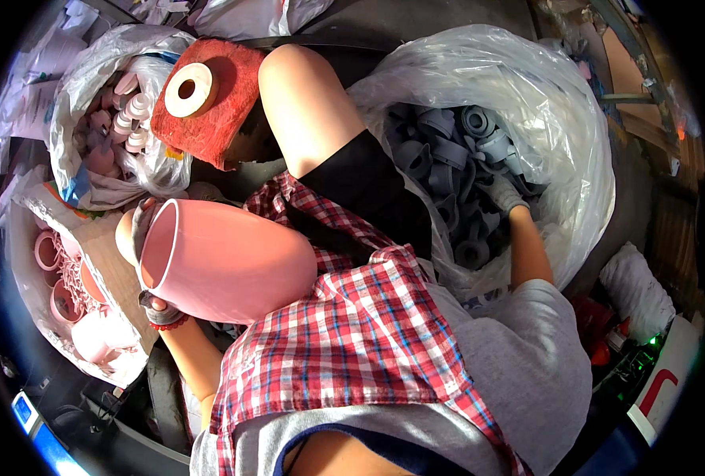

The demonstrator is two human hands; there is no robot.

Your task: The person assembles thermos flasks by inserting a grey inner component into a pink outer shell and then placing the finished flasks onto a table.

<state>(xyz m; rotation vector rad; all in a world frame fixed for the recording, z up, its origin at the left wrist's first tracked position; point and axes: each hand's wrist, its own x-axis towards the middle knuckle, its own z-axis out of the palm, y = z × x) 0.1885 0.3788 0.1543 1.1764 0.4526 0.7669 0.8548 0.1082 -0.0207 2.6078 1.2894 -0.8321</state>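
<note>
Two hands busy: left hand (pixel 150 270) grip closed around pink cup (pixel 225 262); right hand (pixel 505 194) among grey parts (pixel 447 159), grip unclear.

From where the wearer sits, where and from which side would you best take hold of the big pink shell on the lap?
Probably at the open rim of the pink shell, from the left. The mouth faces left, giving a thin edge to pinch, while the body is smooth, wide and rounded. The left hand already has its grip there. The right hand is in the bag of grey parts.

Red pad (pixel 213 99) with cream ring (pixel 189 90) at top centre. Clear bag of pink-and-white spools (pixel 122 119) upper left. Pink rings (pixel 59 278) lower left.
</note>
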